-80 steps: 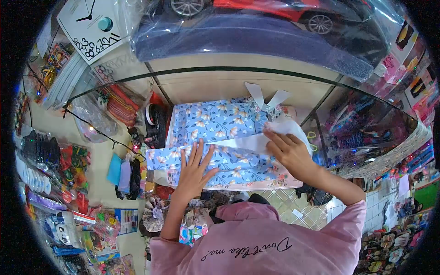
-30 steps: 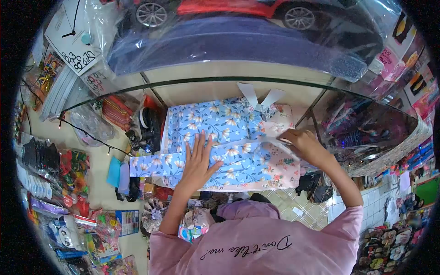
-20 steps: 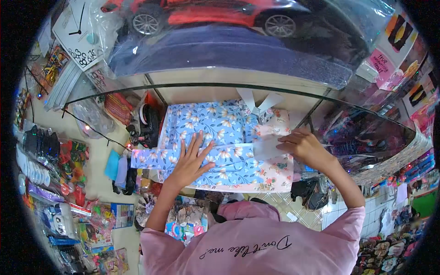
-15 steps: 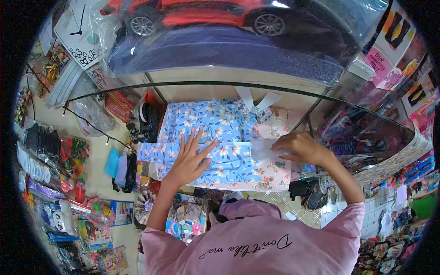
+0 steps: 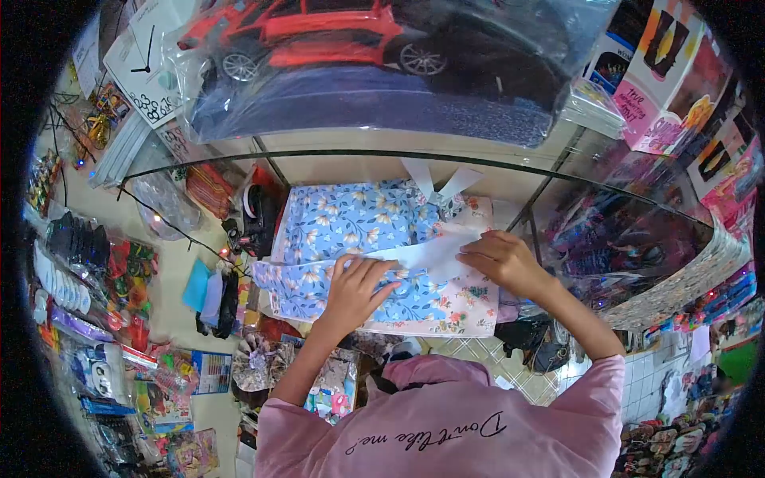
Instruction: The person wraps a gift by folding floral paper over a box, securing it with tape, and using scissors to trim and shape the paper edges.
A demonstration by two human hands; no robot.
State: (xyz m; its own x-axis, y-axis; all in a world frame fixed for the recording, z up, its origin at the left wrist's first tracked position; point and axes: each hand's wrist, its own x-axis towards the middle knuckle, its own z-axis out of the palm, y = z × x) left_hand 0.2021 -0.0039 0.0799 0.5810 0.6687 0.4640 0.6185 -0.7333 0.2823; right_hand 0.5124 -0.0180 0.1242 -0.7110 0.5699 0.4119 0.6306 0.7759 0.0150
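Observation:
Blue floral wrapping paper (image 5: 343,223) lies over a flat stack on the counter, on top of pink floral paper (image 5: 470,295). A narrow strip of the blue paper (image 5: 295,277) runs across its near part, its right end twisted so the white underside (image 5: 434,253) shows. My left hand (image 5: 355,287) is on this strip, fingers bent over its upper edge and thumb held lower. At the right end, my right hand (image 5: 506,263) pinches the white part between thumb and fingers. What lies under the paper is hidden.
A glass counter edge (image 5: 398,153) curves behind the paper, with a plastic-wrapped red car picture (image 5: 335,40) above it. A black tape dispenser-like object (image 5: 256,209) stands left. Hanging goods (image 5: 131,279) line the left; bagged goods (image 5: 598,231) sit behind glass on the right.
My left hand has gone from lying flat with spread fingers to bent fingers on the strip, shifting right and nearer. The strip's right part has lifted and twisted, showing more white.

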